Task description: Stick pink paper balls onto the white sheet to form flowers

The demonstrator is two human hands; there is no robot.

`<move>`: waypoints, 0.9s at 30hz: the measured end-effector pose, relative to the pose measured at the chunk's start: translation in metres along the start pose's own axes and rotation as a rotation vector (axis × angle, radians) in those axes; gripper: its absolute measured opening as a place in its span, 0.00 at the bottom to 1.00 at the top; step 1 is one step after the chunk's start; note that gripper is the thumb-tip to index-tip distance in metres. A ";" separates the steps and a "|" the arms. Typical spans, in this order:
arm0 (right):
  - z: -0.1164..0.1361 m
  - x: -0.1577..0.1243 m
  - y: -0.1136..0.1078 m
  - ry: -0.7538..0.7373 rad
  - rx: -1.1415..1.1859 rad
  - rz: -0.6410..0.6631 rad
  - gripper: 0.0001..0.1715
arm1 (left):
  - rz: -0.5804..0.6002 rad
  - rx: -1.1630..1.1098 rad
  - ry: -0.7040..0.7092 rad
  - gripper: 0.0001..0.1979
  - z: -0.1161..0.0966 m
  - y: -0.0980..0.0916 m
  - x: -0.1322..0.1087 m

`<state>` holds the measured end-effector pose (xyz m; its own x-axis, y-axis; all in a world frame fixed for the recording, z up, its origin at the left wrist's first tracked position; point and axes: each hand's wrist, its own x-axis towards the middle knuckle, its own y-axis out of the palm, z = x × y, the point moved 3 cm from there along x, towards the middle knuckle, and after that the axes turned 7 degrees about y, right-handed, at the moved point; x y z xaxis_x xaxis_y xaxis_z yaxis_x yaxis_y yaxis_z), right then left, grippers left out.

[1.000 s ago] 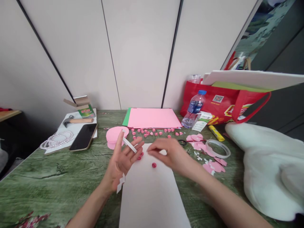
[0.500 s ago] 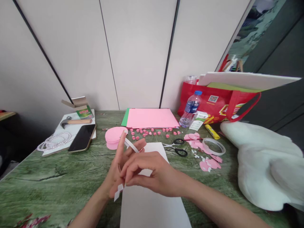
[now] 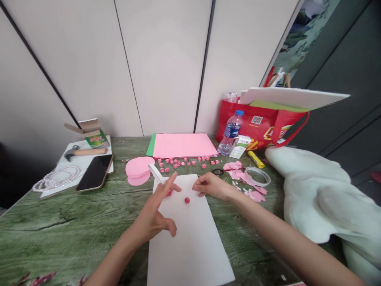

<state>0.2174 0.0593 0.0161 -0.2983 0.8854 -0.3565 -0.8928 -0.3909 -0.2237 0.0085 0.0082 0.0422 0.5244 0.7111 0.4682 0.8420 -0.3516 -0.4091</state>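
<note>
A white sheet of paper (image 3: 190, 246) lies lengthwise on the table beneath both hands. My left hand (image 3: 156, 216) hovers over its left part, fingers spread and thumb apart. A narrow white strip (image 3: 156, 173) sticks up at that hand's fingertips, seemingly clinging there. One small pink paper roll (image 3: 187, 200) rests on the sheet between my hands, and another (image 3: 169, 193) is partly hidden behind my left fingers. At the sheet's upper right edge, my right hand (image 3: 212, 186) has its fingertips pinched together; anything between them is too small to make out.
Several pink rolls (image 3: 178, 163) lie beyond the sheet, before stacked pink paper (image 3: 184, 145). Pink ovals (image 3: 138, 169) are at left, near a phone (image 3: 95, 172) and hammer (image 3: 89, 151). Scissors (image 3: 218, 172), a tape roll (image 3: 257, 176), a bottle (image 3: 230, 133) and white plush (image 3: 321, 194) stand right.
My right hand has moved away from my left palm, up and right over the sheet. My left fingers have spread, and two pink rolls on the sheet have come into view.
</note>
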 end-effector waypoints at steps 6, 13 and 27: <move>-0.016 0.017 0.014 0.037 0.031 -0.041 0.15 | 0.134 0.410 -0.121 0.39 -0.019 -0.011 0.000; -0.015 0.014 0.020 -0.021 -0.213 -0.138 0.15 | 0.166 0.885 -0.365 0.30 0.005 -0.041 -0.027; -0.009 0.012 0.035 0.091 -0.260 -0.199 0.13 | -0.004 0.878 -0.167 0.38 -0.010 -0.038 -0.015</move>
<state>0.1857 0.0541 -0.0038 -0.0853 0.9292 -0.3596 -0.8112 -0.2744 -0.5165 -0.0305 0.0052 0.0586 0.4387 0.8149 0.3787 0.4076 0.1951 -0.8921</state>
